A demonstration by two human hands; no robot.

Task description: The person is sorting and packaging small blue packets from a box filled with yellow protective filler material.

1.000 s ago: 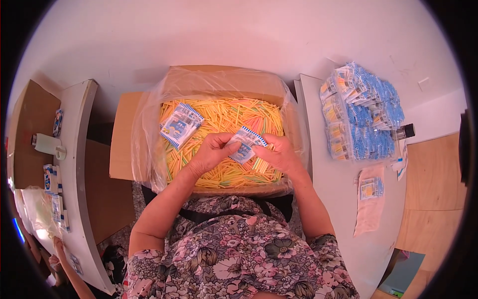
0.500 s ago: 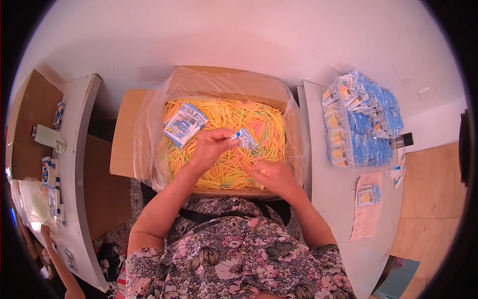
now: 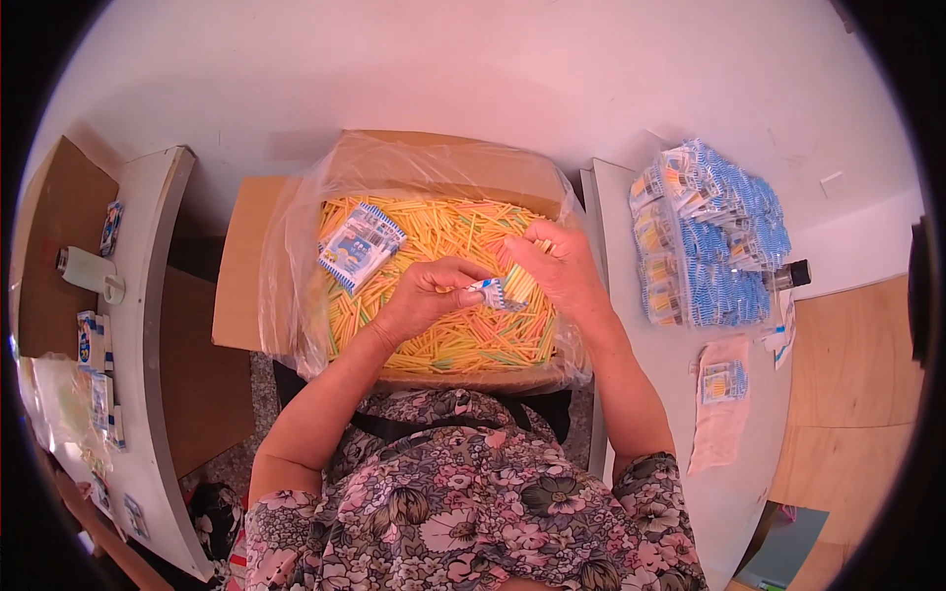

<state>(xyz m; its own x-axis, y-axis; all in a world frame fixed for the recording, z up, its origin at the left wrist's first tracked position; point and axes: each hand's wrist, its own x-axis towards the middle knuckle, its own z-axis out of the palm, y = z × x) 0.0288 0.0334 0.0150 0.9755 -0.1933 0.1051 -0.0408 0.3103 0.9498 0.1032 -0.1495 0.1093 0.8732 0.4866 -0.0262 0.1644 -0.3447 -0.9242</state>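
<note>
My left hand (image 3: 426, 298) pinches a small blue-and-white plastic packet (image 3: 496, 293) over the middle of an open carton. A few thin yellow sticks (image 3: 520, 282) are gripped by my right hand (image 3: 560, 268), with their lower ends at the packet's mouth. Whether the ends are inside it, I cannot tell. Beneath both hands, a mass of loose yellow, orange and green sticks (image 3: 424, 345) fills the carton (image 3: 404, 146), which has a clear plastic liner. On the sticks at the left lies a stack of flat blue-and-white packets (image 3: 361, 246).
A tall pile of filled packets (image 3: 724, 231) and a pink cloth (image 3: 717, 433) with one packet (image 3: 724, 382) occupy the right table. On the left table stand a pale mug (image 3: 89, 269) and several small packs (image 3: 96, 340). Another person's arm (image 3: 108, 547) shows at lower left.
My right hand has risen from the near right of the sticks to beside the packet, now with a few sticks in it. The left hand stays nearly in place, still pinching the packet.
</note>
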